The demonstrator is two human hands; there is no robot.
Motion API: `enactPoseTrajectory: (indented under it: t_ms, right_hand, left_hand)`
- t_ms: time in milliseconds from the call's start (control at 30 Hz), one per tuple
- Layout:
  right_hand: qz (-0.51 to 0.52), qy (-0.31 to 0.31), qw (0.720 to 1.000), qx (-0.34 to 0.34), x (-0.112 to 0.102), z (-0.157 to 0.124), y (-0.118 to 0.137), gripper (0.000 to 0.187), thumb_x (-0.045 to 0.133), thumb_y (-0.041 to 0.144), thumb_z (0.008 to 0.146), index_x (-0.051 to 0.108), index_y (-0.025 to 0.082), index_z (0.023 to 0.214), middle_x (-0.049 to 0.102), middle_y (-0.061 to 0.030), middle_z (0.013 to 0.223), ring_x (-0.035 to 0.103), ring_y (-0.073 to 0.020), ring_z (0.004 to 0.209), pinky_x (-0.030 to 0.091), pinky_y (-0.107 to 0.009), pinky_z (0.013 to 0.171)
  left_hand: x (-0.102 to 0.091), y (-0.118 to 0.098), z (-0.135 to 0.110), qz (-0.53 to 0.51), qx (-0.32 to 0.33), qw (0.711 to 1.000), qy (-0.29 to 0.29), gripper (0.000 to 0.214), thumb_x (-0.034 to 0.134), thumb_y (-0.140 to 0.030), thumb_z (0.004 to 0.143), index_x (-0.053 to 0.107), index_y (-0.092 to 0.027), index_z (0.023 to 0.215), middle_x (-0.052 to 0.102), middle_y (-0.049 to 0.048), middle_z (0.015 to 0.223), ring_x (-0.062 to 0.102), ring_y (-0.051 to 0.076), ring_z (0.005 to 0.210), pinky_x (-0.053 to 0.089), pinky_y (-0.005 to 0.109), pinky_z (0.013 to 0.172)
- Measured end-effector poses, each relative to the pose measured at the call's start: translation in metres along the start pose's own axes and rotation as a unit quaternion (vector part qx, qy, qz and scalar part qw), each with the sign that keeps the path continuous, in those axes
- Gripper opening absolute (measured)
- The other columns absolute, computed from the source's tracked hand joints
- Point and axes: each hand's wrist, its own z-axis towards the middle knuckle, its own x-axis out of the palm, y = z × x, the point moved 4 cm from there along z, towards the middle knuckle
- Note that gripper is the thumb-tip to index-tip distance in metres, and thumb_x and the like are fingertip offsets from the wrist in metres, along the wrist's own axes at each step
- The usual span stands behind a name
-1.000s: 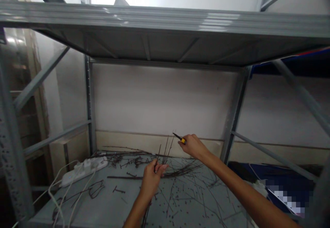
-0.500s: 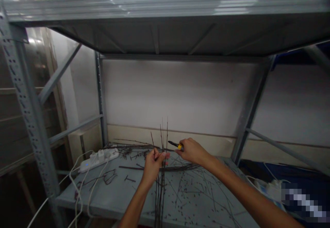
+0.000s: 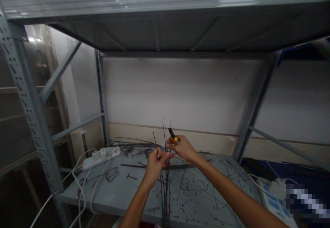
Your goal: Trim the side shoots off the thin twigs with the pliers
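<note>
Several thin dark twigs (image 3: 165,193) stand upright in a loose bundle, running from below the front edge up past my hands. My left hand (image 3: 155,161) is closed around them near the middle, with their tips rising above the fingers. Yellow-handled pliers (image 3: 175,139) with dark jaws lie in my right hand (image 3: 183,147), jaws pointing up and to the left. The fingertips of that hand are close to the upper part of the twigs; whether they touch is too small to tell. A reddish patch shows beside my left fingers.
On the grey metal shelf (image 3: 116,193) lie cut twig bits and longer dark twigs (image 3: 134,166). A white power strip (image 3: 100,157) with plugs and trailing cables sits at the left. An upper shelf (image 3: 165,6) hangs overhead, with rack posts (image 3: 257,107) at both sides.
My right hand has moved left to the twigs, and the pliers have turned more upright. The left hand still holds the bundle, and the whole view has shifted slightly.
</note>
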Motion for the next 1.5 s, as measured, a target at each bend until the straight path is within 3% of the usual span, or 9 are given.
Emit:
enactPoseTrajectory:
  t_ms: [133,333,467,567,733,867,967,1233,1500]
  right_hand:
    - [0.046,-0.024,0.998,0.025,0.000,-0.001,-0.006,0.025,0.072,0.036,0.073,0.067,0.015,0.085,0.064,-0.0005,0.070,0.052,-0.0111,0.053,0.042,-0.022,0.048]
    - [0.095,-0.044,0.992,0.067,0.003,-0.007,-0.020,0.029,0.074,0.041,0.072,0.065,0.016,0.084,0.059,0.0019,0.064,0.051,-0.0109,0.047,0.042,-0.023,0.043]
    - [0.110,-0.045,0.990,0.077,0.008,-0.011,-0.022,0.036,0.075,0.049,0.070,0.063,0.017,0.081,0.056,0.0032,0.060,0.051,-0.0114,0.046,0.045,-0.024,0.044]
    - [0.098,-0.041,0.991,0.076,0.011,-0.013,-0.021,0.039,0.072,0.054,0.071,0.062,0.017,0.080,0.056,0.0024,0.059,0.052,-0.0124,0.046,0.047,-0.025,0.045]
    - [-0.005,-0.035,0.998,0.043,0.005,-0.015,-0.022,0.040,0.064,0.057,0.080,0.064,0.018,0.083,0.064,-0.0015,0.067,0.059,-0.0158,0.056,0.048,-0.026,0.054]
    - [-0.163,-0.050,0.985,-0.004,-0.009,-0.024,-0.026,0.033,0.065,0.051,0.084,0.065,0.017,0.082,0.071,-0.0086,0.079,0.066,-0.0233,0.078,0.047,-0.030,0.073]
    - [-0.269,-0.044,0.962,-0.022,-0.017,-0.034,-0.028,0.029,0.061,0.046,0.090,0.066,0.017,0.092,0.073,-0.0143,0.091,0.068,-0.0278,0.091,0.045,-0.032,0.080]
    - [-0.428,0.002,0.903,-0.031,-0.014,-0.039,-0.023,0.028,0.063,0.043,0.091,0.067,0.017,0.102,0.074,-0.0156,0.099,0.069,-0.0299,0.095,0.045,-0.031,0.075]
    - [-0.473,0.022,0.880,-0.034,-0.010,-0.032,-0.015,0.031,0.057,0.044,0.095,0.072,0.018,0.101,0.075,-0.0151,0.095,0.072,-0.0280,0.090,0.046,-0.030,0.073]
  left_hand:
    - [-0.004,-0.003,-0.002,0.000,0.034,0.999,-0.040,0.050,0.078,-0.044,0.077,0.032,-0.024,0.073,0.072,0.0058,0.088,0.073,0.028,0.093,0.062,0.039,0.068]
    - [-0.013,0.002,-0.005,0.035,0.084,0.989,-0.120,0.052,0.084,-0.037,0.069,0.034,-0.024,0.075,0.069,0.0035,0.099,0.069,0.018,0.076,0.061,0.032,0.057]
    - [-0.009,0.008,-0.002,0.048,0.077,0.988,-0.121,0.050,0.082,-0.034,0.071,0.033,-0.024,0.076,0.073,0.0085,0.109,0.068,0.015,0.066,0.059,0.029,0.052]
    - [-0.005,0.008,0.000,0.072,0.082,0.986,-0.124,0.050,0.080,-0.036,0.072,0.031,-0.025,0.074,0.076,0.0082,0.096,0.066,0.015,0.059,0.054,0.027,0.046]
    - [-0.006,0.007,0.002,0.108,0.099,0.979,-0.144,0.048,0.078,-0.034,0.075,0.031,-0.026,0.073,0.074,0.0034,0.080,0.062,0.015,0.054,0.046,0.024,0.045]
    - [-0.013,0.001,0.003,0.146,0.130,0.965,-0.176,0.046,0.076,-0.030,0.075,0.031,-0.026,0.070,0.070,0.0007,0.074,0.068,0.018,0.067,0.051,0.028,0.063]
    - [-0.015,-0.003,0.002,0.179,0.150,0.954,-0.191,0.042,0.075,-0.025,0.075,0.033,-0.025,0.069,0.069,-0.0003,0.072,0.069,0.020,0.077,0.050,0.031,0.077]
    - [-0.008,0.001,0.001,0.240,0.167,0.938,-0.186,0.035,0.070,-0.021,0.077,0.036,-0.025,0.070,0.070,-0.0013,0.074,0.068,0.020,0.076,0.046,0.031,0.077]
    - [-0.005,0.000,-0.001,0.261,0.167,0.936,-0.166,0.035,0.069,-0.019,0.077,0.035,-0.026,0.071,0.071,-0.0010,0.074,0.069,0.020,0.076,0.045,0.030,0.076]
